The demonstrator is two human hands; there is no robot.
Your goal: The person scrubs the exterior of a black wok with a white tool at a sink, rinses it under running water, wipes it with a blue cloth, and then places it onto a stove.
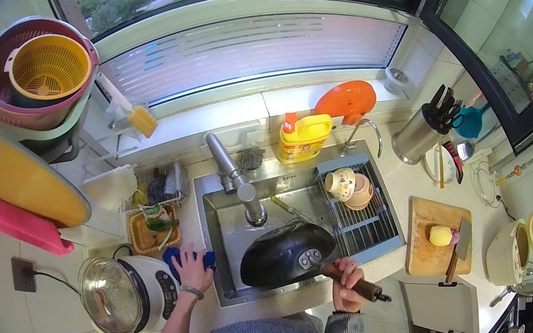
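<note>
My right hand (350,283) grips the brown wooden handle (364,287) of a black wok (277,256). The wok is tilted on its side over the steel sink (213,211), its dark underside partly facing up. My left hand (193,270) rests with spread fingers on a blue cloth (209,259) at the sink's left edge; whether the fingers grip it is unclear. Above the wok stands the steel faucet (232,163), its spout head over the basin. A whisk-like tool with a green handle (286,207) lies in the sink, partly hidden by the wok.
A grey drying rack (373,228) holds bowls (359,191) at the sink's right. Beyond it, a cutting board (413,259) bears a peeled potato (440,236) and a cleaver (464,236). A yellow detergent jug (303,141) stands behind the sink. A white electric cooker (147,279) sits left.
</note>
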